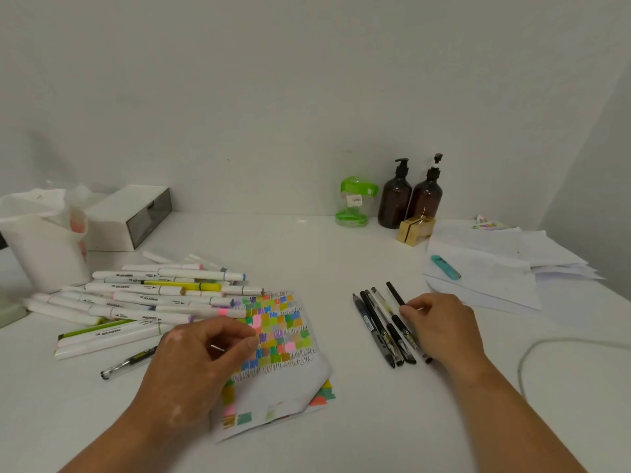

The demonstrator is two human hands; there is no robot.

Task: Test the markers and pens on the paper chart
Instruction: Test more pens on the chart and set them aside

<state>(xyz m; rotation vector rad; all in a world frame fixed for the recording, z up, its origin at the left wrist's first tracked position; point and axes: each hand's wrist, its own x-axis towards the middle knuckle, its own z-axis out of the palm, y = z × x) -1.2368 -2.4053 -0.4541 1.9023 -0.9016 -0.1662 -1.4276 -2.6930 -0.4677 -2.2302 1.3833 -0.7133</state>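
On white tabletop [341, 261], centre-front: paper chart [283, 336], a white sheet w/ grid of coloured swatches & black squiggle rows. It lies flat except near-right corner, which curls up over a 2nd swatched sheet [322, 396] beneath. L hand [198, 363] rests on chart's left part, fingers curled in, thumb against fingertips; small white glint between them, can't tell if it holds anything. R hand [440, 322] is well right of chart, at row of slim black pens [379, 329]; fingertips curl onto rightmost pen [396, 295] & appear to pinch its barrel mid-length; pen lies on tabletop, not lifted. Just left of chart: pile of white-barrelled markers [143, 298] w/ coloured bands, a few ends touching its edge. One clear-barrel pen [128, 363] lies apart, near L wrist. Judgement: step = picking next pen to test. Risks: pens lie touching, so a lift could roll/scatter the row; curled corner may catch a tip; if L hand eases off, sheet slides under stroke; L palm over swatches could smear wet ink; little blank space left, new mark may overlap old.
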